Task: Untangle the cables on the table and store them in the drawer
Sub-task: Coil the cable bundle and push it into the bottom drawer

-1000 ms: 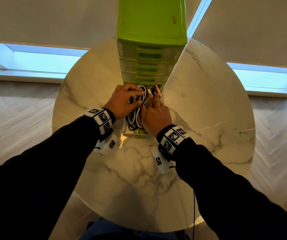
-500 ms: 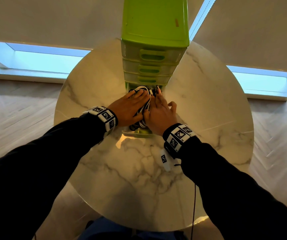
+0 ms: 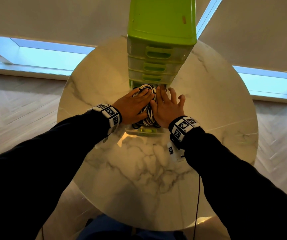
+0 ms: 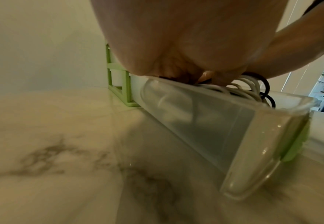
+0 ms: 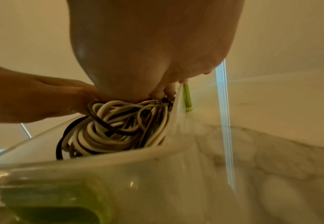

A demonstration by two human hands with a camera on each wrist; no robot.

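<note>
A heap of white and black cables (image 3: 148,116) (image 5: 119,128) (image 4: 251,89) fills the pulled-out bottom drawer (image 3: 148,131) (image 4: 224,121) (image 5: 119,174) of a green drawer unit (image 3: 161,32). My left hand (image 3: 132,105) lies flat on the left of the heap, its straight fingers pressing the cables down. Flat on the right side rests my right hand (image 3: 167,106), fingers spread and reaching toward the unit. The cables stick up above the drawer's clear rim. Both palms hide the middle of the heap.
The unit stands at the far middle of a round marble table (image 3: 156,170). Three shut drawers with green handles (image 3: 158,54) sit above the open one. Wood floor (image 3: 18,104) surrounds the table, with windows (image 3: 44,56) behind.
Both hands went from curled around the cable bundle to lying flat on it. The fingers stretched forward toward the unit, and the right hand's fingers spread apart.
</note>
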